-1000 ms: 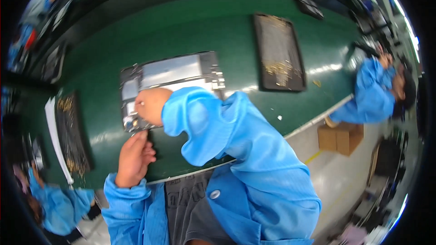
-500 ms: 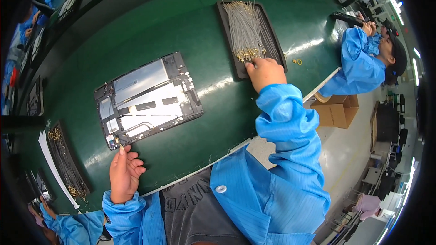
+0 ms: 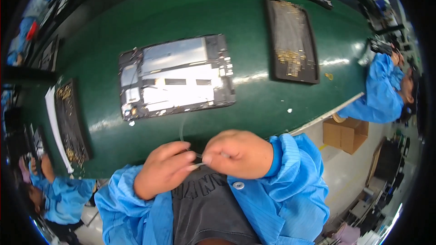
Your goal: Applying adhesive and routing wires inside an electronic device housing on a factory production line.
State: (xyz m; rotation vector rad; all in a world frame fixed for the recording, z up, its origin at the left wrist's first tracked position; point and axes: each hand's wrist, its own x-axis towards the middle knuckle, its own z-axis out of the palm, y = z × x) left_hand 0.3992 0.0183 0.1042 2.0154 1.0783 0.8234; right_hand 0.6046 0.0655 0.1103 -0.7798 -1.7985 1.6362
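Wire, thin and pale, sits between the two hands near the person's chest, one length curving up toward the tablet. Left hand: fingers curled, tips pinched on the wire. Right hand: closed, thumb and finger meeting on it from the other side. Hands close together, probably because so fine a thing needs both sets of fingertips to steady it.

Tablet lies just beyond, apart from both hands, inner parts facing up; likely set there to leave room in front.

Dark tray to the right, holding a bundle of gold-tipped wires, apparently kept within arm's reach. Second bundle at far left, beside a white strip.

Hard to make out: fingertips blurred, wire ends covered by fingers; cannot tell whether one wire or more. Small tablet parts washed out by glare. Co-workers at both sides partly cut off.
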